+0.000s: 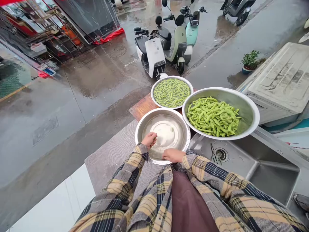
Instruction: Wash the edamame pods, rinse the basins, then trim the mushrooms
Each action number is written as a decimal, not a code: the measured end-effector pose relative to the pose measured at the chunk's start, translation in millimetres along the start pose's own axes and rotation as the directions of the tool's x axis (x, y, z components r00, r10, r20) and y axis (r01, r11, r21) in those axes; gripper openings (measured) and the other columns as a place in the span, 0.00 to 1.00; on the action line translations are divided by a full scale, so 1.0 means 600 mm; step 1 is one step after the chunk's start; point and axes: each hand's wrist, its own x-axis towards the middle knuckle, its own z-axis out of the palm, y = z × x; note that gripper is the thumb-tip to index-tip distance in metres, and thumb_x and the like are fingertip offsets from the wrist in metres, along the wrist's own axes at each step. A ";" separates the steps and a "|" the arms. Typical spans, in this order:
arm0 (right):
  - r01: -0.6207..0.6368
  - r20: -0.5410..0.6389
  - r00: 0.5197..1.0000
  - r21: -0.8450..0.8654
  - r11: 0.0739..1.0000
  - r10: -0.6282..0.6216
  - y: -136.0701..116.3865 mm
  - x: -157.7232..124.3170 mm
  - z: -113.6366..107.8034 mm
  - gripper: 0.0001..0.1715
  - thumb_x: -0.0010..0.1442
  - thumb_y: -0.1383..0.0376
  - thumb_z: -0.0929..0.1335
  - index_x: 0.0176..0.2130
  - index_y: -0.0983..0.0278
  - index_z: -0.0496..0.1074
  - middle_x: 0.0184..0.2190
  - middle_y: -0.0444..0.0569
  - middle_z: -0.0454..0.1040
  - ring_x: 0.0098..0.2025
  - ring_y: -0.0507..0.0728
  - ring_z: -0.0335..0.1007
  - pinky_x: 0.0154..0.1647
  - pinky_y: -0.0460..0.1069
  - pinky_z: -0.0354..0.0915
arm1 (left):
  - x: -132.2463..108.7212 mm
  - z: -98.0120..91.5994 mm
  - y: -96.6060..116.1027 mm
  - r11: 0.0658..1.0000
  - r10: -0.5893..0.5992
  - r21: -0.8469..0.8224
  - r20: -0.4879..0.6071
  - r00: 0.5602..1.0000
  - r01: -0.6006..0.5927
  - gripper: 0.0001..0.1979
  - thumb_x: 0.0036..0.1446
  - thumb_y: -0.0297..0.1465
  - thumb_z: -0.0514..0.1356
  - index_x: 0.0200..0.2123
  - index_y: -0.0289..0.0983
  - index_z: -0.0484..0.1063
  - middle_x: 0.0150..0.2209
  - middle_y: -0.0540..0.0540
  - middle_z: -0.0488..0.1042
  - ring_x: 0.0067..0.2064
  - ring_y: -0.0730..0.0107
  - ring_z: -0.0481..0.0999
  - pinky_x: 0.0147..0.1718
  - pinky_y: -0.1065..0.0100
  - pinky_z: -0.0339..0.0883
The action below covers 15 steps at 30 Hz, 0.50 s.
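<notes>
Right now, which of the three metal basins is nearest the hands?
The front-left basin, with left hand and right hand at it; the far basin and large right basin hold green pods.

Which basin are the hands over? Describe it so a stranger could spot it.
Find the steel sink. Just left of it, the nearest metal basin sits beneath the left hand and right hand. Unlike the far basin and big basin, it isn't filled with green pods.

Left hand (150,140): 8 o'clock over the water-holding metal basin (159,111). Right hand (174,155): 5 o'clock. Smaller edamame basin (191,86): 12 o'clock. Larger edamame basin (246,120): 2 o'clock.
</notes>
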 end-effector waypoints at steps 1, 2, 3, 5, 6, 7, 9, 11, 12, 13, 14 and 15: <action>-0.011 -0.021 1.000 0.011 1.000 0.011 -0.002 -0.010 -0.008 0.12 0.56 0.74 0.67 0.36 0.63 0.79 0.31 0.47 0.78 0.34 0.54 0.72 0.37 0.47 0.64 | 0.011 0.009 0.009 0.999 0.014 0.047 -0.001 1.000 -0.014 0.08 0.56 0.35 0.55 0.28 0.38 0.62 0.20 0.55 0.61 0.16 0.81 0.57 0.14 0.76 0.44; -0.024 -0.050 0.998 0.021 1.000 0.025 -0.004 -0.021 -0.020 0.12 0.58 0.73 0.66 0.38 0.63 0.79 0.34 0.48 0.79 0.36 0.55 0.73 0.39 0.47 0.65 | 0.022 0.020 0.018 0.995 0.033 0.097 -0.002 0.999 -0.033 0.08 0.56 0.34 0.55 0.27 0.38 0.63 0.20 0.55 0.62 0.16 0.81 0.58 0.15 0.76 0.47; -0.037 -0.096 0.995 0.035 0.999 0.040 -0.007 -0.034 -0.037 0.13 0.60 0.72 0.65 0.41 0.63 0.79 0.37 0.49 0.79 0.39 0.55 0.73 0.42 0.47 0.65 | 0.035 0.032 0.028 0.987 0.054 0.150 -0.001 0.999 -0.054 0.08 0.56 0.32 0.55 0.26 0.37 0.64 0.20 0.54 0.63 0.18 0.80 0.60 0.17 0.75 0.51; -0.054 -0.258 0.964 0.073 0.996 0.071 -0.011 -0.066 -0.086 0.17 0.64 0.70 0.61 0.45 0.62 0.77 0.41 0.51 0.78 0.43 0.56 0.73 0.45 0.49 0.66 | 0.060 0.058 0.048 0.962 0.100 0.256 0.002 0.995 -0.097 0.06 0.54 0.29 0.57 0.26 0.36 0.68 0.22 0.51 0.69 0.23 0.75 0.68 0.24 0.74 0.61; -0.049 -0.404 0.910 0.109 0.993 0.089 -0.012 -0.085 -0.118 0.17 0.65 0.68 0.61 0.46 0.61 0.77 0.41 0.52 0.78 0.43 0.56 0.73 0.46 0.50 0.66 | 0.072 0.071 0.056 0.945 0.122 0.306 0.003 0.992 -0.118 0.05 0.53 0.27 0.57 0.26 0.36 0.70 0.25 0.48 0.72 0.28 0.72 0.72 0.30 0.72 0.65; -0.038 -0.553 0.826 0.132 0.991 0.105 -0.011 -0.104 -0.152 0.17 0.66 0.67 0.61 0.47 0.60 0.76 0.41 0.52 0.77 0.44 0.57 0.73 0.46 0.52 0.67 | 0.083 0.085 0.064 0.926 0.143 0.351 0.005 0.990 -0.135 0.04 0.52 0.26 0.58 0.27 0.36 0.72 0.28 0.46 0.75 0.34 0.69 0.74 0.36 0.70 0.67; -0.067 -0.746 0.658 0.076 0.995 0.101 -0.006 -0.144 -0.224 0.17 0.66 0.65 0.61 0.49 0.60 0.76 0.43 0.52 0.77 0.46 0.58 0.73 0.49 0.54 0.67 | 0.101 0.114 0.075 0.890 0.174 0.427 0.008 0.985 -0.161 0.04 0.51 0.25 0.58 0.29 0.36 0.73 0.36 0.42 0.78 0.45 0.62 0.75 0.47 0.66 0.65; -0.167 -0.833 0.547 -0.012 0.986 0.082 0.001 -0.186 -0.287 0.18 0.66 0.65 0.61 0.50 0.61 0.75 0.48 0.54 0.76 0.52 0.60 0.70 0.56 0.58 0.64 | 0.114 0.142 0.082 0.859 0.194 0.481 0.011 0.981 -0.176 0.05 0.51 0.24 0.58 0.33 0.35 0.73 0.40 0.39 0.77 0.51 0.56 0.73 0.52 0.61 0.62; -0.230 -0.861 0.503 -0.044 0.972 0.080 0.005 -0.207 -0.312 0.18 0.65 0.65 0.62 0.50 0.61 0.75 0.51 0.54 0.75 0.55 0.61 0.68 0.59 0.60 0.62 | 0.120 0.155 0.084 0.849 0.202 0.497 0.015 0.979 -0.183 0.06 0.51 0.24 0.58 0.34 0.34 0.72 0.40 0.37 0.77 0.51 0.53 0.72 0.52 0.58 0.61; -0.288 -0.885 0.458 -0.059 0.956 0.083 0.009 -0.228 -0.330 0.19 0.65 0.65 0.62 0.51 0.61 0.75 0.54 0.54 0.73 0.57 0.62 0.67 0.61 0.62 0.60 | 0.125 0.166 0.085 0.842 0.210 0.505 0.021 0.978 -0.191 0.07 0.51 0.24 0.58 0.36 0.34 0.71 0.39 0.36 0.77 0.52 0.52 0.72 0.52 0.57 0.61; -0.334 -0.908 0.408 -0.054 0.941 0.093 0.012 -0.248 -0.342 0.19 0.64 0.64 0.62 0.52 0.60 0.74 0.56 0.54 0.72 0.59 0.62 0.65 0.62 0.63 0.59 | 0.130 0.176 0.085 0.839 0.217 0.505 0.029 0.976 -0.202 0.07 0.51 0.24 0.59 0.36 0.34 0.70 0.38 0.36 0.76 0.51 0.51 0.73 0.51 0.57 0.62; -0.365 -0.929 0.355 -0.031 0.931 0.108 0.015 -0.268 -0.347 0.20 0.64 0.64 0.63 0.53 0.60 0.73 0.57 0.53 0.71 0.60 0.62 0.64 0.63 0.63 0.59 | 0.136 0.184 0.085 0.841 0.223 0.497 0.040 0.974 -0.213 0.07 0.51 0.23 0.59 0.36 0.34 0.69 0.36 0.36 0.76 0.50 0.50 0.73 0.50 0.57 0.63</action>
